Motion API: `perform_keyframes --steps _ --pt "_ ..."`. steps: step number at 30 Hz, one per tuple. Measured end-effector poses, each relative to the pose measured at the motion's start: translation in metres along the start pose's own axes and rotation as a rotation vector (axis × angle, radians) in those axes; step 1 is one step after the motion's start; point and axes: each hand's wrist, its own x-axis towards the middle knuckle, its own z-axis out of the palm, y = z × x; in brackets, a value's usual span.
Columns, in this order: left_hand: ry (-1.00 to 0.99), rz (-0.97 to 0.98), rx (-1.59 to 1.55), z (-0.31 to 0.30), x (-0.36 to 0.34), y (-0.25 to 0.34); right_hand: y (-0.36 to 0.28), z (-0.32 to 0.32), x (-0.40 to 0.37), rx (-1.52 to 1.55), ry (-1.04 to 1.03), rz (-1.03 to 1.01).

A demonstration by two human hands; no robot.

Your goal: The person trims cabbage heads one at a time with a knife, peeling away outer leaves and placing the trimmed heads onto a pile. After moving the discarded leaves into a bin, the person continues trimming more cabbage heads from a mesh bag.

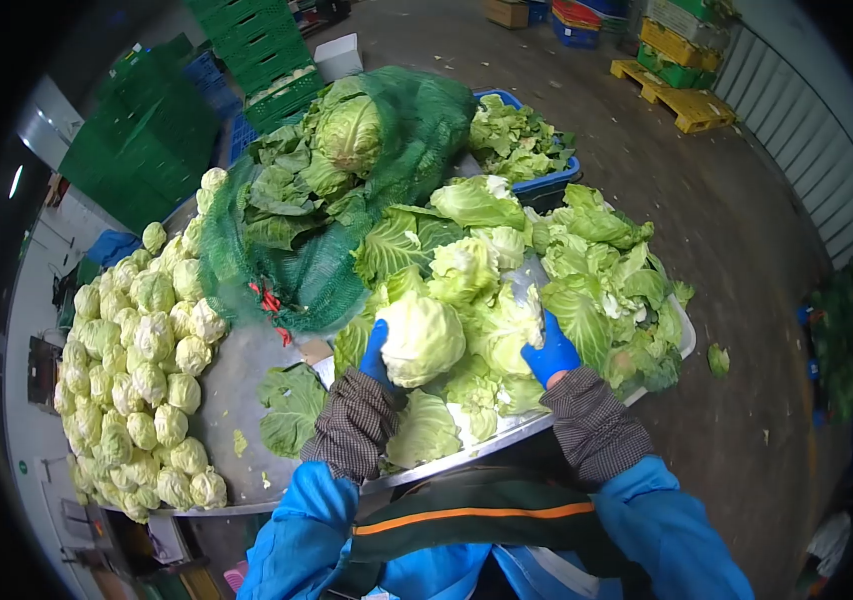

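Observation:
My left hand, in a blue glove, grips the left side of a pale, peeled cabbage above the metal table. To its right, my right hand, gloved the same way, has its fingers closed at the edge of a light green cabbage leaf. Loose leaves are heaped around and beyond both hands. A dark green leaf lies left of my left hand. Farther back, a green mesh sack lies open around an untrimmed cabbage.
Many pale cabbages are piled on the table's left end. A blue crate of leaves stands behind the leaf heap. Green crates are stacked at the back left. A yellow pallet with crates stands on the floor at the back right.

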Motion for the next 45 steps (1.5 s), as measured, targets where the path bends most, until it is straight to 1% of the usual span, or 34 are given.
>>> perform_keyframes --steps 1,2,3,4,5,7,8,9,10,11,13,14,15,16,17,19,22,23,24,25,26,27,29,30,31,33,34,35,36,39,40,42,43,45 --pt "-0.018 -0.011 -0.139 0.016 -0.007 0.001 0.009 0.002 0.008 -0.031 0.016 -0.059" --pt "-0.069 -0.013 -0.213 0.018 -0.006 0.006 0.016 0.007 0.015 -0.061 0.032 -0.12" --pt "-0.08 -0.017 -0.247 0.023 -0.008 0.009 -0.029 -0.018 0.007 -0.265 -0.051 -0.023" --pt "-0.091 -0.02 -0.281 0.027 -0.01 0.013 -0.058 -0.032 0.003 -0.139 -0.011 -0.155" --pt "-0.061 -0.027 -0.278 0.037 -0.014 0.012 -0.082 -0.042 0.001 -0.011 0.028 -0.286" --pt "-0.177 -0.168 -0.196 0.034 -0.023 0.012 -0.131 -0.059 -0.003 0.282 -0.226 -0.372" --pt "-0.16 -0.12 -0.18 0.033 -0.022 0.007 -0.145 -0.059 -0.005 0.428 -0.354 -0.41" --pt "-0.145 -0.07 -0.164 0.038 -0.019 0.001 -0.15 -0.05 -0.004 0.325 -0.32 -0.503" --pt "-0.112 -0.076 -0.328 0.041 -0.023 0.002 -0.151 -0.042 -0.002 0.221 -0.285 -0.595" --pt "-0.078 -0.078 -0.492 0.044 -0.027 0.003 -0.152 -0.038 0.0 0.251 -0.308 -0.549" --pt "-0.03 0.202 0.466 0.062 -0.049 0.003 -0.143 -0.023 0.006 0.366 -0.415 -0.41" --pt "-0.04 0.168 0.272 0.065 -0.052 0.006 -0.141 -0.018 0.007 0.422 -0.466 -0.339" --pt "-0.044 0.136 0.069 0.068 -0.055 0.009 -0.145 -0.018 0.001 0.462 -0.456 -0.324" --pt "-0.042 0.104 -0.125 0.07 -0.059 0.012 -0.149 -0.017 -0.004 0.416 -0.387 -0.398" --pt "-0.12 0.059 -0.328 0.051 -0.05 0.014 -0.153 -0.016 -0.009 0.371 -0.317 -0.473" --pt "-0.149 0.046 -0.465 0.041 -0.052 0.019 -0.173 -0.022 -0.017 0.309 -0.216 -0.619" --pt "-0.018 0.15 -0.319 0.035 -0.063 0.021 -0.188 -0.009 -0.018 0.313 -0.286 -0.684" --pt "-0.001 0.191 -0.3 0.032 -0.065 0.021 -0.189 -0.003 -0.016 0.308 -0.299 -0.672" --pt "0.015 0.232 -0.281 0.031 -0.067 0.024 -0.189 0.001 -0.016 0.326 -0.409 -0.66" --pt "-0.005 0.205 -0.312 0.03 -0.073 0.028 -0.187 0.006 -0.02 0.341 -0.521 -0.645" --pt "-0.06 0.217 -0.396 0.03 -0.075 0.032 -0.182 0.012 -0.025 0.353 -0.638 -0.626" --pt "-0.116 0.228 -0.478 0.031 -0.076 0.039 -0.181 0.022 -0.032 0.476 -0.664 -0.715" --pt "-0.049 0.263 -0.458 0.016 -0.077 0.047 -0.184 0.024 -0.027 0.508 -0.588 -0.546" --pt "-0.015 0.279 -0.447 0.008 -0.077 0.052 -0.196 0.018 -0.028 0.522 -0.553 -0.457" --pt "-0.008 0.291 -0.393 0.009 -0.084 0.054 -0.213 0.014 -0.028 0.339 -0.384 -0.656" --pt "-0.013 0.292 -0.304 0.007 -0.089 0.058 -0.232 0.023 -0.034 0.137 -0.281 -0.746" --pt "0.035 0.328 -0.274 0.0 -0.09 0.058 -0.242 0.031 -0.036 0.043 -0.23 -0.8" --pt "0.011 0.347 -0.299 -0.007 -0.09 0.059 -0.245 0.039 -0.039 0.077 -0.221 -0.791" --pt "0.017 0.351 -0.347 -0.006 -0.092 0.065 -0.253 0.041 -0.043 0.134 -0.26 -0.731" --pt "0.001 0.332 -0.445 0.004 -0.106 0.088 -0.247 0.058 -0.036 0.184 -0.314 -0.676" --pt "0.063 0.334 -0.424 0.001 -0.113 0.095 -0.243 0.065 -0.031 0.215 -0.345 -0.638" --pt "0.022 0.365 -0.43 -0.019 -0.118 0.115 -0.22 0.098 -0.005 0.297 -0.268 -0.523" --pt "0.005 0.386 -0.415 -0.022 -0.123 0.125 -0.221 0.108 -0.002 0.334 -0.23 -0.459" --pt "-0.029 0.44 -0.361 -0.015 -0.138 0.15 -0.233 0.119 -0.005 0.288 -0.338 -0.433"
